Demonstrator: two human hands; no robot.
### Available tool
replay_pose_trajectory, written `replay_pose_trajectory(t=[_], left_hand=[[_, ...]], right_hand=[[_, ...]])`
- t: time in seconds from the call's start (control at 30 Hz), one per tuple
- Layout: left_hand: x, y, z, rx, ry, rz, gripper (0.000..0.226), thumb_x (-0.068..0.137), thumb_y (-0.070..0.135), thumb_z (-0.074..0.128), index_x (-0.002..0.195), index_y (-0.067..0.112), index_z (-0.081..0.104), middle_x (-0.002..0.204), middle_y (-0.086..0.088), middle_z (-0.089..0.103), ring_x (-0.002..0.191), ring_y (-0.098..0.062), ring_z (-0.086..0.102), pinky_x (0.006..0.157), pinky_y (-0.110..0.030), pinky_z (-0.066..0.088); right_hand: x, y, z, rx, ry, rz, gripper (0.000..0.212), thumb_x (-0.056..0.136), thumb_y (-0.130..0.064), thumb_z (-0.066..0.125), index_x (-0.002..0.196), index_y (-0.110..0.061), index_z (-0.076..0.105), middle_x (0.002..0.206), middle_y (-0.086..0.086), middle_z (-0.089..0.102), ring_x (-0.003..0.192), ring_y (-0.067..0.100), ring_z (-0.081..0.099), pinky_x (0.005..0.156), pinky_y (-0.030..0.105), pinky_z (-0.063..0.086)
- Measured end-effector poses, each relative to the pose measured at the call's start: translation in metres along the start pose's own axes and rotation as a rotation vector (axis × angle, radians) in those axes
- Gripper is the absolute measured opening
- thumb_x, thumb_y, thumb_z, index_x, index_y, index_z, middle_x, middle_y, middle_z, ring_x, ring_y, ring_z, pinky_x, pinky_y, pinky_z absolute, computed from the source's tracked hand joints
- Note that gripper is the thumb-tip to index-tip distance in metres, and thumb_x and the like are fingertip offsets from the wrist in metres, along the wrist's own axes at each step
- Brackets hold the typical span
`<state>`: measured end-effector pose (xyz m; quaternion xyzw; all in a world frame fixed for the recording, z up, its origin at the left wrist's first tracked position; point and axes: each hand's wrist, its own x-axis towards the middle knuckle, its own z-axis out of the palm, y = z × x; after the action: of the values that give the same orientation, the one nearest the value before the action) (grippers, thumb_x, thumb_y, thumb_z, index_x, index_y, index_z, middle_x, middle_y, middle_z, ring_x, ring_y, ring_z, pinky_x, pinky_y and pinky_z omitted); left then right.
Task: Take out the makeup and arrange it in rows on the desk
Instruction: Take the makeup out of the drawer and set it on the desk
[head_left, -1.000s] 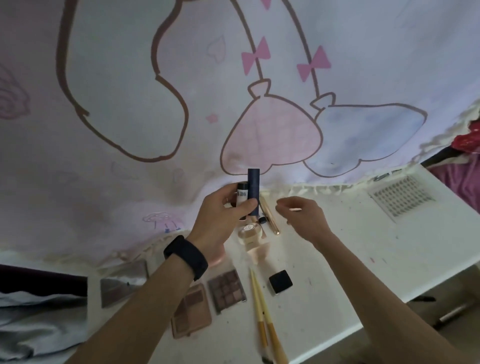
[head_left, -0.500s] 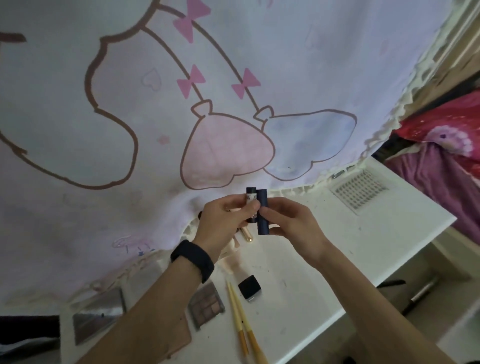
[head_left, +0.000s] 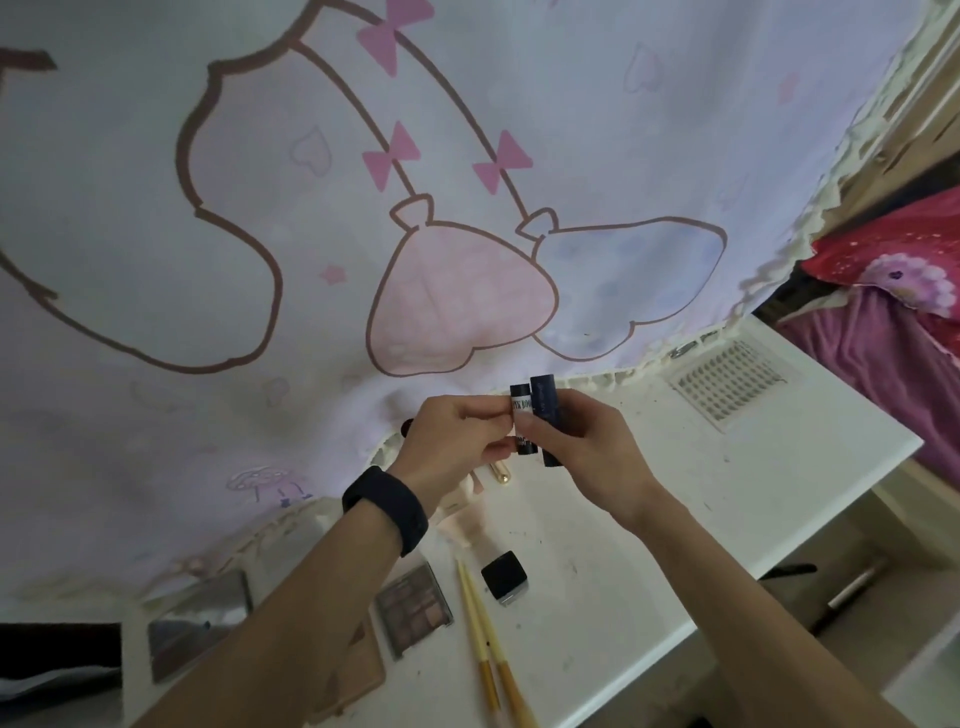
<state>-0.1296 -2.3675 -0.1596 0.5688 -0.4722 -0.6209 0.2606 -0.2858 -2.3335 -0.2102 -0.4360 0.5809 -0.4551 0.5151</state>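
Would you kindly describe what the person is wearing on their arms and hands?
The left hand and right hand are ungloved, and both forearms are bare with no sleeves in view. A black wristband circles the left wrist; the right wrist carries nothing.

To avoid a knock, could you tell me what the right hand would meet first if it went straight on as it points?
The right hand, holding the blue tube, points left at the labelled tube in the left hand; that tube comes first, seemingly touching.
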Motion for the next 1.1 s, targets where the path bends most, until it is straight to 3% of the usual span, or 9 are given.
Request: replay_pose_trajectory(t=[0.07,0.17,0.3,0.37,0.47,0.6,0.8,0.97,1.1], left_hand=[[-0.001,0.003,-0.008,-0.026,0.055,0.035,0.023,0.095,0.005,0.062,0.114,0.013,0.073,0.106,-0.008,0.074,0.086,-0.020,0.075,0.080,-0.031,0.061],[-0.002,-0.005,-0.034,0.090,0.343,0.240,0.021,0.096,0.011,0.063,0.106,0.026,0.074,0.102,0.008,0.072,0.084,-0.011,0.073,0.075,-0.027,0.059],[-0.009,-0.049,-0.060,0.368,0.553,0.298,0.022,0.095,0.009,0.060,0.102,0.029,0.067,0.102,0.013,0.066,0.086,0.005,0.062,0.070,-0.006,0.046],[-0.006,-0.082,-0.071,0.533,0.535,0.220,0.026,0.094,0.006,0.058,0.110,0.026,0.063,0.108,0.007,0.063,0.093,-0.001,0.061,0.071,-0.005,0.042],[0.001,-0.124,-0.080,0.819,0.402,0.086,0.038,0.093,0.013,0.055,0.130,0.022,0.054,0.129,-0.002,0.056,0.118,-0.018,0.053,0.095,-0.028,0.046],[0.007,-0.148,-0.082,1.132,0.235,-0.003,0.063,0.101,0.037,0.044,0.156,0.016,0.022,0.164,-0.008,0.019,0.151,-0.026,0.014,0.123,-0.039,0.016],[0.012,-0.159,-0.079,1.219,0.110,-0.102,0.071,0.105,0.041,0.031,0.158,0.013,-0.005,0.167,-0.004,-0.006,0.153,-0.024,-0.005,0.123,-0.045,0.004],[0.015,-0.160,-0.081,1.236,0.103,-0.101,0.072,0.104,0.041,0.032,0.158,0.012,-0.007,0.167,-0.005,-0.007,0.153,-0.026,-0.004,0.123,-0.046,0.004],[0.016,-0.160,-0.082,1.253,0.087,-0.105,0.073,0.104,0.042,0.032,0.158,0.011,-0.006,0.167,-0.006,-0.007,0.153,-0.026,-0.004,0.123,-0.046,0.004]], right_hand=[[0.008,0.005,0.001,-0.099,0.033,-0.013,0.012,0.092,-0.030,0.072,0.097,-0.019,0.071,0.071,-0.009,0.068,0.066,0.010,0.062,0.066,0.023,0.055],[0.028,0.022,-0.003,-0.297,0.083,0.076,0.016,0.089,-0.035,0.072,0.088,-0.019,0.071,0.070,-0.001,0.069,0.065,0.016,0.062,0.069,0.029,0.053],[0.056,0.048,0.003,-0.599,0.021,0.207,0.022,0.088,-0.036,0.069,0.081,-0.015,0.066,0.070,0.003,0.067,0.069,0.023,0.064,0.060,0.027,0.046],[0.069,0.055,0.013,-0.674,-0.028,0.208,0.024,0.087,-0.036,0.068,0.086,-0.012,0.068,0.075,0.007,0.070,0.074,0.026,0.067,0.061,0.028,0.046],[0.082,0.061,0.027,-0.753,-0.087,0.207,0.024,0.085,-0.038,0.069,0.092,-0.015,0.069,0.078,0.006,0.069,0.073,0.023,0.064,0.061,0.028,0.046],[0.091,0.064,0.034,-0.845,-0.111,0.180,0.029,0.086,-0.041,0.066,0.091,-0.013,0.069,0.077,0.008,0.068,0.065,0.018,0.056,0.060,0.027,0.043],[0.089,0.071,0.024,-1.011,-0.014,0.099,0.028,0.094,-0.041,0.058,0.089,-0.013,0.059,0.080,0.004,0.060,0.072,0.022,0.058,0.054,0.028,0.034],[0.087,0.077,0.029,-0.915,-0.033,0.024,0.050,0.097,-0.042,0.054,0.140,-0.016,0.051,0.119,0.010,0.060,0.106,0.030,0.059,0.087,0.036,0.045],[0.083,0.076,0.041,-0.887,-0.014,0.005,0.047,0.096,-0.043,0.053,0.141,-0.029,0.052,0.122,0.007,0.060,0.109,0.031,0.058,0.092,0.038,0.048]])
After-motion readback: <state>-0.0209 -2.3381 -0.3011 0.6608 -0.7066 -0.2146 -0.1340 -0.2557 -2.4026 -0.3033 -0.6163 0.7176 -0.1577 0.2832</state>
